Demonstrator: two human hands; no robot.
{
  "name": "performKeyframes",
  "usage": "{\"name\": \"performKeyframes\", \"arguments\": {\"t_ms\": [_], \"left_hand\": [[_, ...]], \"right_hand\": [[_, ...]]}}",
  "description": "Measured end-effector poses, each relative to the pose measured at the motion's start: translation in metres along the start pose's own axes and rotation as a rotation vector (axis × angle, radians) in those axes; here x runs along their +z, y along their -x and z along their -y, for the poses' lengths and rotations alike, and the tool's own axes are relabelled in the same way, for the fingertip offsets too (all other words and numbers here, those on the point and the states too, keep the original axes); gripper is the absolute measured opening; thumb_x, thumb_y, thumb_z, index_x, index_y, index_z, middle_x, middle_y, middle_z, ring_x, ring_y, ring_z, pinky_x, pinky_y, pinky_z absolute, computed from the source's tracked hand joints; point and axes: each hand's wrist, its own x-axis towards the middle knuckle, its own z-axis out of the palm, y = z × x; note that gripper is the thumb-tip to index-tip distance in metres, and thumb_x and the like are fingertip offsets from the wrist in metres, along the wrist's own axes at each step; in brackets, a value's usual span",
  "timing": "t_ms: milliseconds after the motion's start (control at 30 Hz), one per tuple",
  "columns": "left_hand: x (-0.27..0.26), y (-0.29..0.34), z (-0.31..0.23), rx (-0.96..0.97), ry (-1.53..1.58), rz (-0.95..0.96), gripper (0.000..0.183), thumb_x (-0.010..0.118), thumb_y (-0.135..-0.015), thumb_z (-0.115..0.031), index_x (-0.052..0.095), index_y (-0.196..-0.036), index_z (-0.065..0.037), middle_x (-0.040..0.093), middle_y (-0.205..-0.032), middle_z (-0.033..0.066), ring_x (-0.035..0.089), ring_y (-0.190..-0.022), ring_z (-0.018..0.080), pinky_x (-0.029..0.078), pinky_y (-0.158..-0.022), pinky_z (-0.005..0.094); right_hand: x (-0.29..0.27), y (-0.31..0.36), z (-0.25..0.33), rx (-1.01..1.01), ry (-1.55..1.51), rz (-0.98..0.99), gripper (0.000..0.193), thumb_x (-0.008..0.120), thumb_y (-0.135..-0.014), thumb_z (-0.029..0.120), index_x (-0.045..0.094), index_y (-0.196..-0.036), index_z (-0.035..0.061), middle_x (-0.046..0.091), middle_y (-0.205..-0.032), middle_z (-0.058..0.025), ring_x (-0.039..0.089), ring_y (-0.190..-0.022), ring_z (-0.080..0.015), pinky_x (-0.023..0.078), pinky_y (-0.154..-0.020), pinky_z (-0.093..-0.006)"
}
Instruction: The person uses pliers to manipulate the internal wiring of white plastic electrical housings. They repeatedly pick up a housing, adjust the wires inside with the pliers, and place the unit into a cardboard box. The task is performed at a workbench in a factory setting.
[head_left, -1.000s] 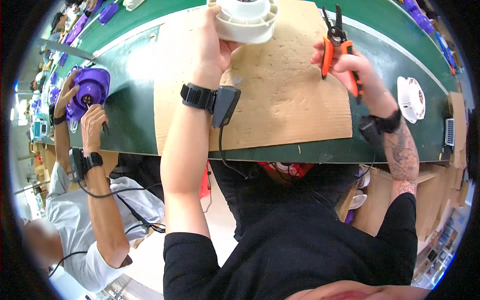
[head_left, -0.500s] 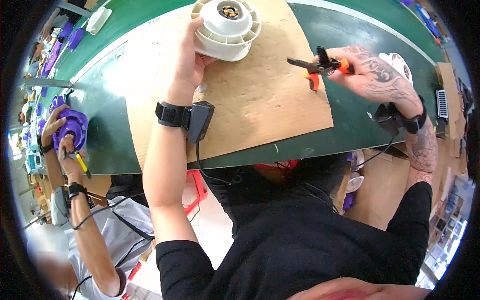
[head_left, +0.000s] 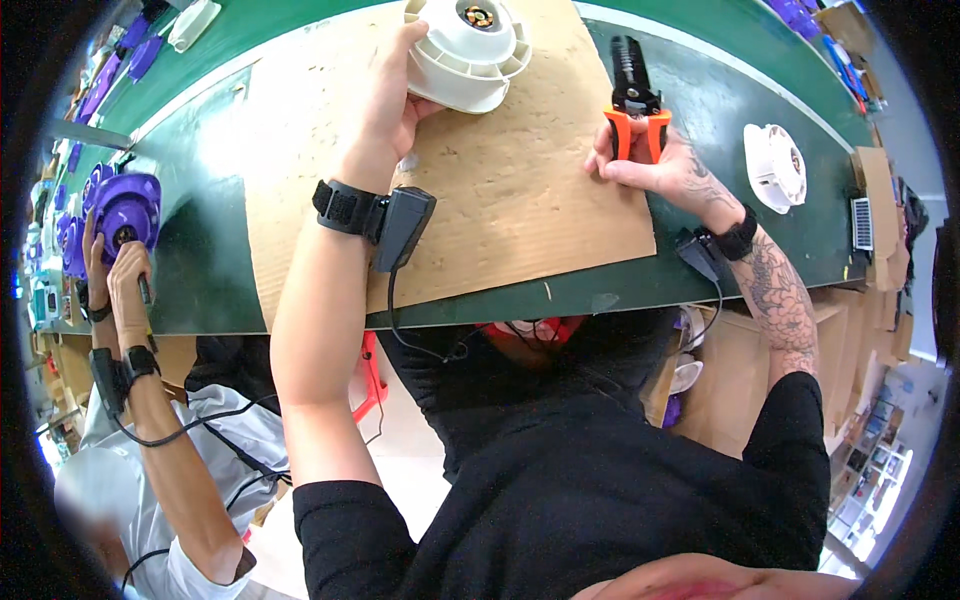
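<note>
My left hand [head_left: 388, 120] grips the near-left rim of a round white plastic fan housing [head_left: 462, 82], thumb on top and fingers beneath. Copper motor windings show in the middle of the housing, which is tilted at the far side of a cardboard sheet [head_left: 520, 210]. In my right hand [head_left: 678, 178] is a wire stripper [head_left: 634, 88] with orange handles and black jaws. Its jaws point away from me, over the right edge of the cardboard, apart from the housing.
Another white fan housing [head_left: 775, 168] stands on the green table [head_left: 700, 130] to the right. At the left, a co-worker's hands [head_left: 128, 285] work on a purple housing [head_left: 128, 212]. Cardboard boxes [head_left: 760, 370] stand below the table's right side.
My right hand has moved left and turned the wire stripper from pointing left to pointing away from me. The housing in my left hand has shifted slightly. The co-worker's purple housing has tilted.
</note>
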Motion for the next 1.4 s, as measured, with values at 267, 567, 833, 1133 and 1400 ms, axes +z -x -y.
{"name": "performKeyframes", "arguments": {"t_ms": [267,567,833,1133,1400], "left_hand": [[0.007,0.011,-0.007,-0.095,0.050,0.144,0.051,0.065,-0.093,-0.040,0.059,-0.129,-0.004,0.069,-0.115,0.0089,0.071,-0.100,0.0193,0.062,-0.080,0.0344],[0.006,0.016,0.013,-0.156,-0.109,0.350,0.033,0.065,-0.094,-0.034,0.066,-0.114,-0.008,0.065,-0.091,0.0043,0.067,-0.077,0.0135,0.058,-0.060,0.0300],[0.005,0.014,0.013,-0.218,-0.154,0.383,0.040,0.067,-0.092,-0.040,0.067,-0.117,-0.008,0.069,-0.091,0.0055,0.070,-0.071,0.0148,0.057,-0.055,0.0294],[0.009,0.015,0.010,-0.246,-0.119,0.321,0.047,0.069,-0.092,-0.041,0.066,-0.117,-0.001,0.072,-0.093,0.0106,0.073,-0.075,0.0190,0.063,-0.062,0.0333],[0.009,0.018,0.007,-0.236,-0.110,0.339,0.045,0.069,-0.092,-0.040,0.066,-0.115,-0.001,0.072,-0.093,0.0102,0.073,-0.075,0.0184,0.063,-0.063,0.0335]], "right_hand": [[0.007,0.018,0.011,-0.160,0.295,-0.112,0.031,0.077,-0.087,0.016,0.060,-0.110,0.0032,0.066,-0.093,-0.0033,0.065,-0.087,-0.0126,0.053,-0.082,-0.0313],[-0.025,0.037,0.078,-0.480,1.560,-0.233,0.049,0.075,-0.076,0.007,0.058,-0.122,0.0005,0.063,-0.114,-0.0162,0.061,-0.113,-0.0347,0.049,-0.099,-0.0426],[-0.017,0.007,0.121,-0.718,2.020,-0.291,0.043,0.072,-0.071,0.009,0.061,-0.112,-0.0011,0.061,-0.112,-0.0171,0.057,-0.115,-0.0338,0.047,-0.102,-0.0452],[0.011,0.003,0.163,-0.574,2.081,-0.160,0.053,0.082,-0.053,0.029,0.057,-0.094,0.0033,0.053,-0.091,-0.0097,0.053,-0.091,-0.0271,0.042,-0.089,-0.0408],[0.024,0.001,0.178,-0.474,1.952,-0.057,0.055,0.080,-0.048,0.029,0.057,-0.090,0.0044,0.052,-0.090,-0.0093,0.052,-0.090,-0.0264,0.040,-0.088,-0.0387]]}}
